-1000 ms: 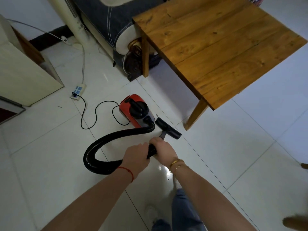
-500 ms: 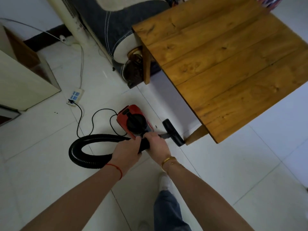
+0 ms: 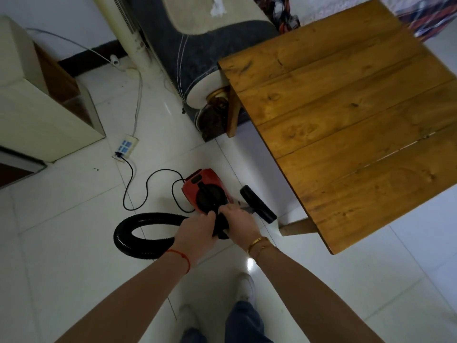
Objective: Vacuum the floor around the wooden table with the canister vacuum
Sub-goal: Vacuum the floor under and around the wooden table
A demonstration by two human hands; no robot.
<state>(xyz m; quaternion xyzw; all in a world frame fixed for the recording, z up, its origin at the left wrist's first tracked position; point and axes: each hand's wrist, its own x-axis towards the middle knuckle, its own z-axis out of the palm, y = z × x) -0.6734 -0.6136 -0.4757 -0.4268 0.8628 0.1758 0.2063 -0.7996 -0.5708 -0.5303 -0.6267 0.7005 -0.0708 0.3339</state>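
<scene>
A small red and black canister vacuum point(image 3: 206, 189) sits on the white tiled floor left of the wooden table point(image 3: 346, 120). Its ribbed black hose point(image 3: 138, 226) loops to the left and comes back to my hands. My left hand point(image 3: 195, 231) and my right hand point(image 3: 241, 222) both grip the hose's black handle end, side by side. The black floor nozzle point(image 3: 258, 206) lies on the tiles just beyond my right hand, beside the table's near leg point(image 3: 296, 227).
A black power cord point(image 3: 138, 189) curls from the vacuum to a white power strip point(image 3: 126, 146). A dark sofa arm point(image 3: 197, 58) stands behind the table's far leg. A cream cabinet point(image 3: 37, 112) is at the left. My feet point(image 3: 244, 288) are below.
I have stepped closer to the table. The nozzle has moved forward to the near table leg, and the hose loop has drawn tighter beside the vacuum.
</scene>
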